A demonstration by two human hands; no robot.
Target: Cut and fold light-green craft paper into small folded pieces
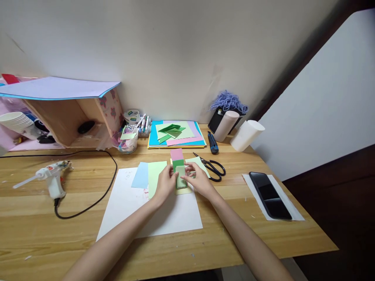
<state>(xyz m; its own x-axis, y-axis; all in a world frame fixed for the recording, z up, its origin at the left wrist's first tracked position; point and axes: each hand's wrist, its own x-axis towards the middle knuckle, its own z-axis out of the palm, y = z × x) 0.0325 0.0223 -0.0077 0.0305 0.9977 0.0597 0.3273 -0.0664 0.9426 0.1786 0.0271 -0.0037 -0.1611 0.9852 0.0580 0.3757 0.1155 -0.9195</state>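
In the head view, we hold a small layered paper piece (181,179), pink, green and pale green, between our hands, over the white sheet (120,207). Our left hand (165,181) has its fingers curled in on one edge; our right hand (197,177) pinches the other, thumb across the front. We judge the small pieces already cut and stacked, though we cannot tell whether they are glued. The pale green sheet (155,175) beside our left hand seems unworked. Scissors (217,169) lie just beyond our right hand, the glue gun (54,181) well left of our left, both unheld.
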